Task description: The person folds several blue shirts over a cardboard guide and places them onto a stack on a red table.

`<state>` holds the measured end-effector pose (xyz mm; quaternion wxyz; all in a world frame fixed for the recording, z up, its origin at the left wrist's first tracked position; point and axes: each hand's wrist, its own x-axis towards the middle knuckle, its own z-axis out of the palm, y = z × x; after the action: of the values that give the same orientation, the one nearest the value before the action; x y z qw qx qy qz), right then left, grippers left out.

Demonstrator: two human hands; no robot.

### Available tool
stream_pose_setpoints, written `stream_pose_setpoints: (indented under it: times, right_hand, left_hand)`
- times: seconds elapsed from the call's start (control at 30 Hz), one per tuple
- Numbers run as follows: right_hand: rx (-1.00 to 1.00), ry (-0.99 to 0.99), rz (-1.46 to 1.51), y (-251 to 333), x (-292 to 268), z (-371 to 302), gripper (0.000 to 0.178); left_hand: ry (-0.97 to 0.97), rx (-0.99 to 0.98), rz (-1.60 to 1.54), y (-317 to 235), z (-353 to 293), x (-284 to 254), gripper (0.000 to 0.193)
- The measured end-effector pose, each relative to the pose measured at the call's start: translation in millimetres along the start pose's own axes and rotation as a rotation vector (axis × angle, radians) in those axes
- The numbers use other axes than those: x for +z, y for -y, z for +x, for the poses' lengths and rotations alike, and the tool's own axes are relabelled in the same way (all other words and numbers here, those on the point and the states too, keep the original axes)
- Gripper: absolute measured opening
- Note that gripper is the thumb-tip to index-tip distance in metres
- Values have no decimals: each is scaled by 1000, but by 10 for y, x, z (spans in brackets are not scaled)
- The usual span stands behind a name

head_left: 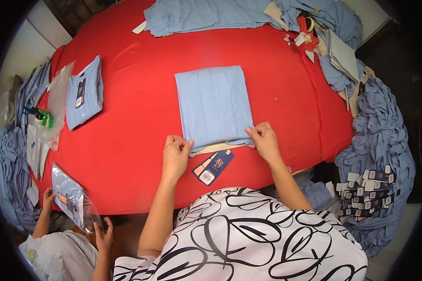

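Note:
In front of me lies a light blue folded garment (214,105), squared into a flat rectangle on the red cloth. A cream strip (220,147), perhaps a card insert, shows along its near edge. My left hand (176,152) pinches the near left corner between thumb and fingers. At the near right corner, my right hand (264,140) grips the fabric in the same way. Dark blue hang tags (214,167), fanned out with a barcode label, lie just below the near edge, between my wrists. The garment's underside is hidden.
At left sit a folded garment with a tag (85,93), clear plastic bags (61,100) and a green tape dispenser (44,118). Another person's hands (104,232) hold a bagged garment (72,199). Blue garments (211,16) line the far edge; more with tags (368,192) are piled right.

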<state>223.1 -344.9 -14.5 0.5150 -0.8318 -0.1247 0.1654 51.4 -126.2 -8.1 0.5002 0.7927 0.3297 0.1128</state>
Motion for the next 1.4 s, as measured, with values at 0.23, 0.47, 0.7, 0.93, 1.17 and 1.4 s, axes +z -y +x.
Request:
stream_pose_setpoints:
  times: [0.23,0.47,0.7,0.93,1.17,1.4]
  right_hand:
    - [-33,-5,-83,39,10,-8,40]
    - [-462,-214,-650,106,3,-157,38]
    - [-229,-75,-517,-19,-126,-162,36]
    - [-196,235,251,1086,-577,-164,29]
    - [-452,568,191,2392,-466,462,17]
    - [-247,580,-18,1368,1369,1625,11]
  left_hand:
    - [-51,58,60,-20,-67,47,42]
    - [-246,152,401,-145,-182,68,35]
    - [-144,117,292,-170,-206,80,31]
    - [-60,193,-626,-846,-288,-585,31]
    - [-125,542,-519,-1496,126,-1763,33]
    - [-400,-51,300,141,1467,-1601,22]
